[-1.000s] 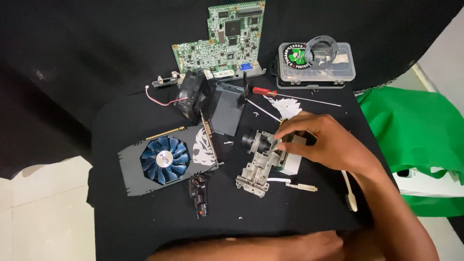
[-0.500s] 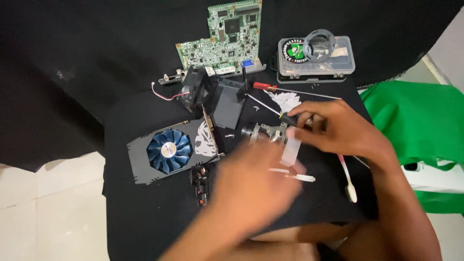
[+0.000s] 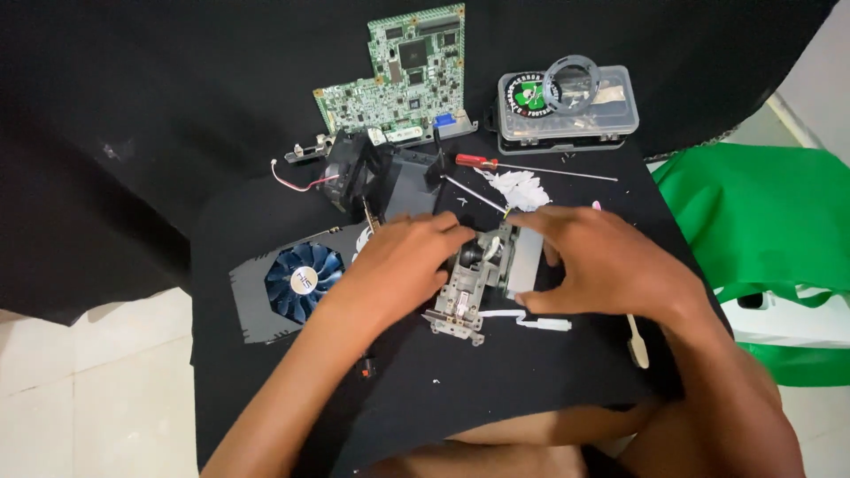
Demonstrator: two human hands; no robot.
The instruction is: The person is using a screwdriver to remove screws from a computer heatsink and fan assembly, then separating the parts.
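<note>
A small grey metal mechanical assembly with a dark round lens part (image 3: 467,285) is shown on the black cloth-covered table (image 3: 531,389), between the two hands. The left hand (image 3: 398,265) is laid against its left side, fingers curled and pressed together on the upper left edge. The right hand (image 3: 602,261) is arched over its right side, fingers spread, the thumb set low near a white plastic stick (image 3: 540,322). Left of the assembly, a graphics card with a blue fan (image 3: 297,281) is seen. Behind, a red-handled screwdriver (image 3: 531,168), a green circuit board (image 3: 398,75) and a clear plastic parts box (image 3: 567,106) are placed.
</note>
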